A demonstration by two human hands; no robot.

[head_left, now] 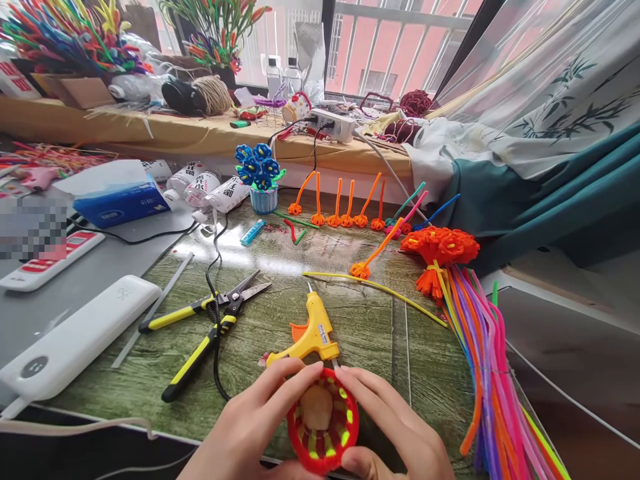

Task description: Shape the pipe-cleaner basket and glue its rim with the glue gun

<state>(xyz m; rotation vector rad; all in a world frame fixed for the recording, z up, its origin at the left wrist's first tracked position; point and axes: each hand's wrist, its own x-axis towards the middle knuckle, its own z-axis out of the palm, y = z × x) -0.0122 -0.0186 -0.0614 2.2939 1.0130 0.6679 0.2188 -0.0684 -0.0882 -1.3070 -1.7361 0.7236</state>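
Both my hands hold a small round basket [323, 421] woven from red and yellow-green pipe cleaners, low in the middle of the view. My left hand [250, 427] grips its left side, with a finger showing through the open centre. My right hand [395, 427] wraps its right rim. Just beyond the basket a yellow glue gun [313, 330] lies on the green table [370, 320], its nozzle pointing away from me.
Yellow-handled scissors [210, 320] and a black cord lie to the left, beside a white power bank [75, 337]. A bundle of coloured pipe cleaners [493, 380] with orange flowers [440, 247] lies to the right. Orange stems [340, 207] and a blue flower pot [263, 177] stand farther back.
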